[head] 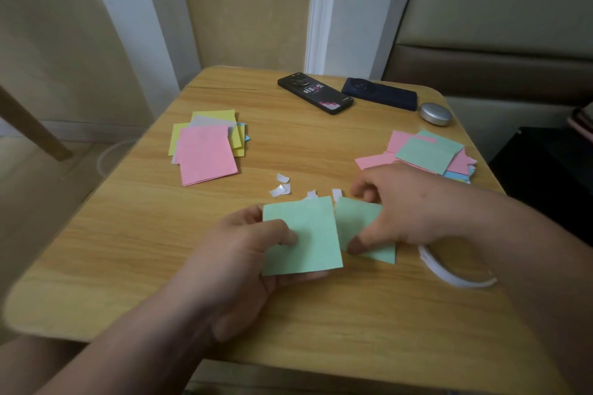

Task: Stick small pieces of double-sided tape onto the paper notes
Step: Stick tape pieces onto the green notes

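Observation:
My left hand [253, 244] holds a green paper note [305, 234], thumb on top and fingers beneath. My right hand [404, 208] pinches a second green note [356, 218] just to its right, thumb pressed on its lower edge. Small white tape pieces [281, 186] lie on the wooden table [128, 234] beyond the notes, and two more poke out at the notes' top edges. A white strip of tape [449, 276] curls on the table under my right wrist.
A pile of pink and yellow notes [207, 151] lies at the left, a pile of green, pink and blue notes [430, 154] at the right. Two phones [316, 92] [380, 94] and a round silver tin [435, 114] sit at the far edge.

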Action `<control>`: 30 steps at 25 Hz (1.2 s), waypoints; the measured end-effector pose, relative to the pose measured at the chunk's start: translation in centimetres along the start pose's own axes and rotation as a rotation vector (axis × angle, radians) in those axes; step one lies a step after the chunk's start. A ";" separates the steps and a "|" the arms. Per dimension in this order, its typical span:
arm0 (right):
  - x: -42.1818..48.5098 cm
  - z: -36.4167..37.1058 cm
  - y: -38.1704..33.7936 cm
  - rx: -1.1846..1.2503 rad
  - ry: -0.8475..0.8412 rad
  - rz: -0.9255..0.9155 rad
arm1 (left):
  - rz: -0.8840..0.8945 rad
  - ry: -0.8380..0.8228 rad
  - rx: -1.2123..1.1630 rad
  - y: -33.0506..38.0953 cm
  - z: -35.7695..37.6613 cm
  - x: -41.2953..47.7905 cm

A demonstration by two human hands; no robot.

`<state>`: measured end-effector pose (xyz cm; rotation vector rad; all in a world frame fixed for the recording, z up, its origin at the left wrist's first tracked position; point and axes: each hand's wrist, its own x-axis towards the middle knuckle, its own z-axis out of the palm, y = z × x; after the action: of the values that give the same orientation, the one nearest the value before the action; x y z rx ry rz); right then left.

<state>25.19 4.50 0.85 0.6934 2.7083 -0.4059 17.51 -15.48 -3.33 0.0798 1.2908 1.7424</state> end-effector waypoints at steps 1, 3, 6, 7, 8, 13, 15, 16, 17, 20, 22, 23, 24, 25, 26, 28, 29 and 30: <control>-0.2 0.0 -0.2 -0.002 -0.013 0.033 | 0.025 0.013 0.043 -0.1 0.0 0.0; -0.7 0.0 -0.5 -0.002 -0.019 0.077 | 0.080 0.028 0.137 -0.3 -0.1 0.1; -1.2 0.2 -0.5 0.014 0.036 0.047 | 0.109 0.022 0.211 -0.4 0.0 0.1; -1.3 0.3 -0.5 0.036 0.062 0.022 | 0.108 0.017 0.215 -0.4 0.0 0.0; -1.5 0.5 -0.4 0.068 0.088 -0.007 | 0.098 0.011 0.204 -0.3 -0.1 -0.1; -1.6 1.5 0.5 0.384 0.186 -0.149 | 0.069 0.051 0.137 0.7 -0.8 0.0; -1.6 1.6 0.6 0.487 0.172 -0.176 | 0.153 0.116 0.362 1.2 -1.3 0.2; -1.5 1.5 0.6 0.535 0.155 -0.186 | 0.186 0.122 0.503 1.5 -1.5 0.2; -1.4 1.6 0.6 0.576 0.144 -0.194 | 0.205 0.116 0.621 1.7 -1.6 0.1; -0.9 1.7 0.2 0.531 0.180 -0.194 | 0.209 0.070 0.800 2.1 -1.7 0.0; -0.6 1.8 -0.3 0.514 0.204 -0.192 | 0.216 0.025 0.864 2.3 -1.5 -0.1; -0.5 1.8 -0.4 0.561 0.204 -0.195 | 0.222 0.003 0.875 2.3 -1.4 -0.1; -0.7 1.7 -0.5 0.618 0.192 -0.198 | 0.230 -0.015 0.870 2.4 -1.3 -0.1; -0.9 1.5 -0.6 0.650 0.182 -0.196 | 0.234 -0.022 0.845 2.5 -1.3 0.0; -1.1 1.2 -0.6 0.649 0.184 -0.187 | 0.229 -0.009 0.803 2.6 -1.3 0.1; -1.5 0.5 -0.5 0.621 0.225 -0.159 | 0.203 0.044 0.706 2.6 -1.4 0.2; -1.8 0.0 -0.3 0.600 0.261 -0.144 | 0.185 0.061 0.652 2.5 -1.4 0.2; -2.1 -0.4 0.0 0.574 0.312 -0.118 | 0.164 0.070 0.596 2.4 -1.2 0.1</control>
<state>26.89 3.76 1.95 0.7918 2.9432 -1.2293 15.29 -16.30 -2.04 0.4798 1.8629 1.4449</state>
